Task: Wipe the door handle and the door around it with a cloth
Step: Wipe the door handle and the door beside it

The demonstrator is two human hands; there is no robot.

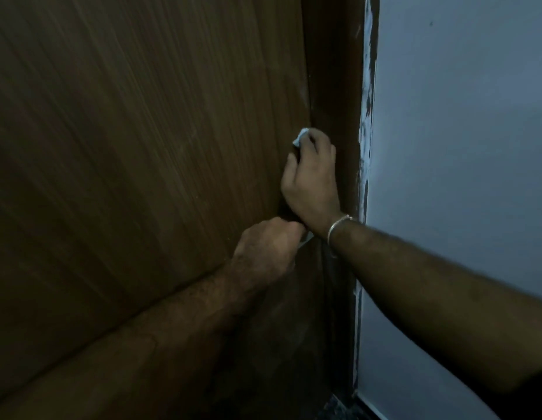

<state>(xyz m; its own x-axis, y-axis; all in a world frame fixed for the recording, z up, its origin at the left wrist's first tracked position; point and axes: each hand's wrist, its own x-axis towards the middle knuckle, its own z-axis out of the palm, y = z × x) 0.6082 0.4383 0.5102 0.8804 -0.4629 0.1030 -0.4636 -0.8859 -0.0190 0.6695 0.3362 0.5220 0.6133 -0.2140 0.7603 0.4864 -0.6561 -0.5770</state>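
Dim light covers a narrow corner where a brown wood-grain door point(136, 147) meets its dark frame point(333, 86), with a pale blue-grey wall point(460, 147) to the right and a ragged white paint line down the frame's edge. Nearest the camera, the left hand point(266, 250) reaches up from the lower left, its fingers curled round something at the door's edge; a small pale sliver point(306, 239) shows just past the knuckles, likely the door handle, though most of it is hidden and I cannot tell its shape. Just above and beyond, the right hand point(312, 177), with a thin metal bangle point(339, 225) at the wrist, has its fingers bunched and pinching a small white cloth point(300, 137) against the door close to the frame. Only a corner of the cloth peeks out above the fingers.

The cloth looks soft, light and easily crumpled, so it is best held wadded under the fingertips with firm pressure, or it will slip on the smooth laminate. The handle is probably rigid metal and can take a full wrap-around grip
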